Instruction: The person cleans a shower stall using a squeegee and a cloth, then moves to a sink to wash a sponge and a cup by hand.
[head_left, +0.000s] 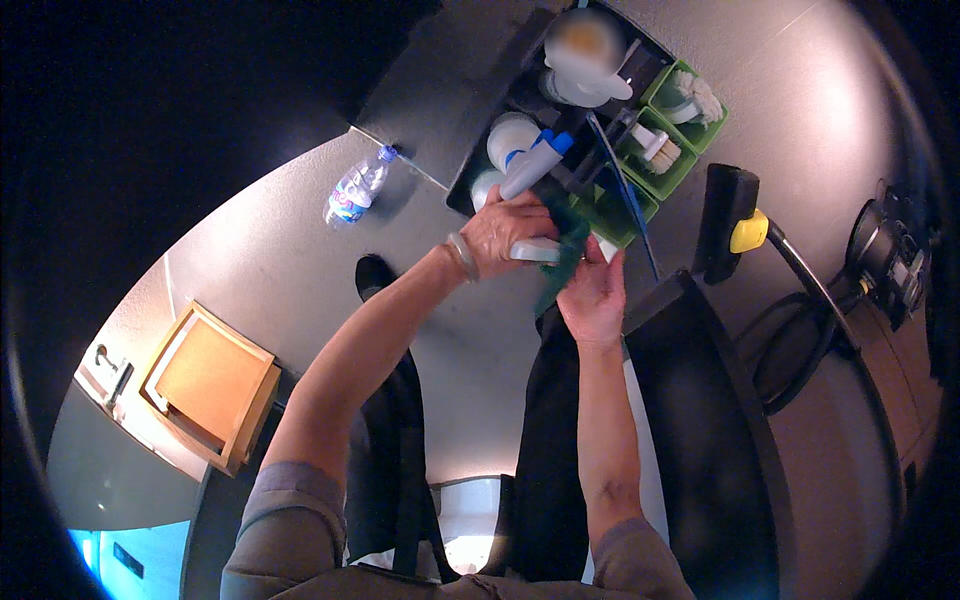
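My left hand (508, 231) is closed around a pale grey-white piece, perhaps a handle (534, 251), that sticks out below the fingers. A dark green cloth (564, 259), blurred, hangs between my hands. My right hand (594, 300) is palm up, its fingers on the cloth's right side and partly hidden by it. Beside its thumb shows a small white corner (604, 247) of something I cannot identify. Just beyond my left hand a grey spray bottle with a blue-tipped head (536, 165) stands in a black cleaning caddy (461, 196).
Green bins (641, 208) in the caddy hold a white scrub brush (658, 148) and a string-headed brush (697, 101). A blue rod (622, 187) leans across. A plastic bottle (356, 191) lies left. Right are a black-and-yellow handle (739, 225) and cable; lower left, a wooden box (214, 375).
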